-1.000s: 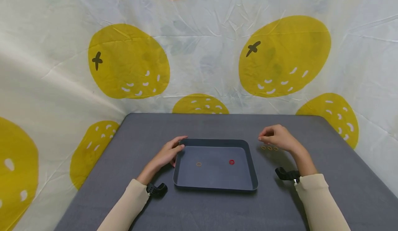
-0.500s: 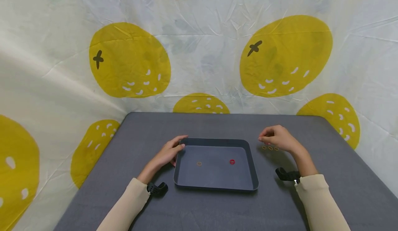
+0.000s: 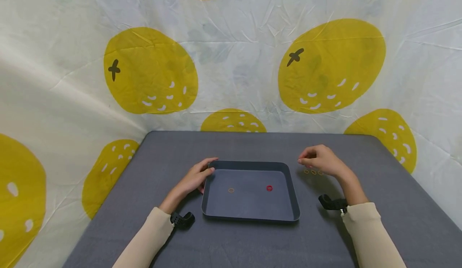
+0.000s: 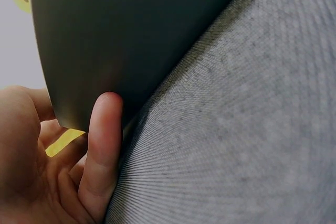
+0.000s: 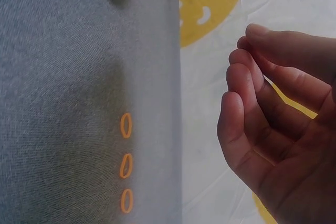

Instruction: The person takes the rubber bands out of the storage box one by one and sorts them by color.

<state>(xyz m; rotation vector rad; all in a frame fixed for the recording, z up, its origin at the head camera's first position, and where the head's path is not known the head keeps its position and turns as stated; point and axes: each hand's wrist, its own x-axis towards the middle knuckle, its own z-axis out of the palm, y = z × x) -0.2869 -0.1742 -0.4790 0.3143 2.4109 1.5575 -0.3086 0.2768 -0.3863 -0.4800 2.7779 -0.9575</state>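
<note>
A dark grey rectangular tray lies on the table. My left hand grips its left side near the far corner, thumb over the rim; in the left wrist view a finger presses the outer wall. Inside the tray are a red ring-shaped band at right and a thin orange band at left. My right hand hovers right of the tray, fingers loosely curled, thumb tip close to the index finger, with nothing visible between them. Below it, three small orange bands lie in a row.
A grey cloth covers the table. Behind and to the left hangs a white curtain printed with yellow fruit. Black wrist mounts sit on both forearms, low over the cloth.
My right hand has shifted very slightly left. The left hand, tray and bands stay where they were.
</note>
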